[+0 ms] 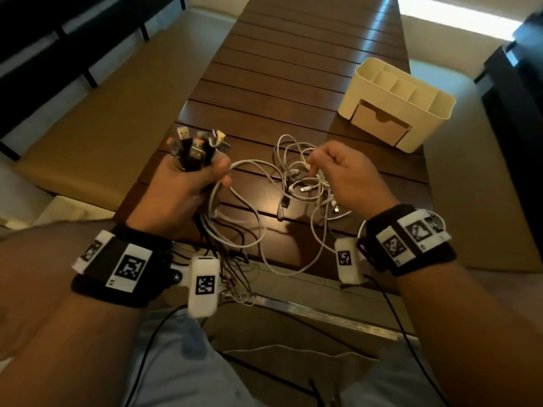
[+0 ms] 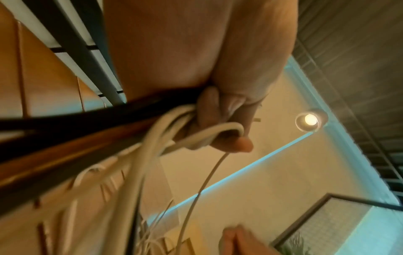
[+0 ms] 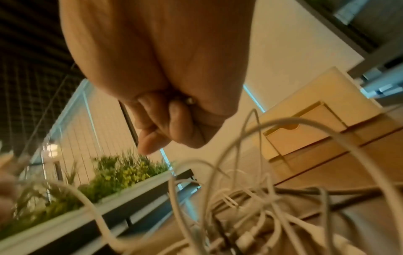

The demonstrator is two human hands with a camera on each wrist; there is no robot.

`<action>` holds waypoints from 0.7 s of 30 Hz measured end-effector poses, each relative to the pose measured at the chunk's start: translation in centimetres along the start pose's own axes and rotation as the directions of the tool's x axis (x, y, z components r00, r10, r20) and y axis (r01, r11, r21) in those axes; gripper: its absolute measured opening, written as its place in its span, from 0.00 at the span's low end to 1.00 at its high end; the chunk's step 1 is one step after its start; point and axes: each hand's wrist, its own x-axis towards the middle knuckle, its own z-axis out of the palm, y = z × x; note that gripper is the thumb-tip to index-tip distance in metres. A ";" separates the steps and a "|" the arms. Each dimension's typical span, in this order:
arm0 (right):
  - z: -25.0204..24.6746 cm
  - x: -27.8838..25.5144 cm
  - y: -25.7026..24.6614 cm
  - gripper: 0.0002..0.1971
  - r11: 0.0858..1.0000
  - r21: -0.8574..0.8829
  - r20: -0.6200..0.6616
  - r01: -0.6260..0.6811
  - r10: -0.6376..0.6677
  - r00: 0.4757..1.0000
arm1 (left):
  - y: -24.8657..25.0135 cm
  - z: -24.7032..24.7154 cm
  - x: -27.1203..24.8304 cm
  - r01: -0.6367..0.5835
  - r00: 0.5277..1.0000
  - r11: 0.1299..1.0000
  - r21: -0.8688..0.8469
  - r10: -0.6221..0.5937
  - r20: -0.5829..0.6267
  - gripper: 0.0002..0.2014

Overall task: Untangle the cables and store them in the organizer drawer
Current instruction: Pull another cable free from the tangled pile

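Gripped in the left hand [image 1: 179, 186] is a bundle of USB plugs [image 1: 192, 149], their metal ends fanned upward above the fist, black and white leads trailing down from the underside of the hand toward the near table edge. The left wrist view confirms the fingers [image 2: 205, 110] curled tight around several white and dark leads, one white loop passing over a fingertip.

Right hand [image 1: 345, 179] is held above the tangle with fingers curled inward. The right wrist view shows the fingertips [image 3: 176, 113] pressed against the thumb with a small metallic piece just visible between them; whether this is a cable end cannot be told, and the picture is blurred.

White cables [image 1: 296, 177] lie in a loose tangle on the brown slatted table [image 1: 293, 69], between the two hands and below the right hand. One long white loop runs from the left hand across to the tangle and down over the near edge. Several small connectors lie among the coils.

Cream organizer [image 1: 396, 102] stands on the table at far right, well apart from the cables, with open compartments on top. Its drawer [image 1: 380, 124] faces the near side and looks pushed in.

Both wrists carry black bands with printed markers.
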 end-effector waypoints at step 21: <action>-0.6 0.4 -0.9 0.09 0.946 -0.239 0.104 0.219 -0.199 0.974 | -0.4 -0.6 0.2 0.041 0.999 0.922 0.385 -0.042 -0.007 0.11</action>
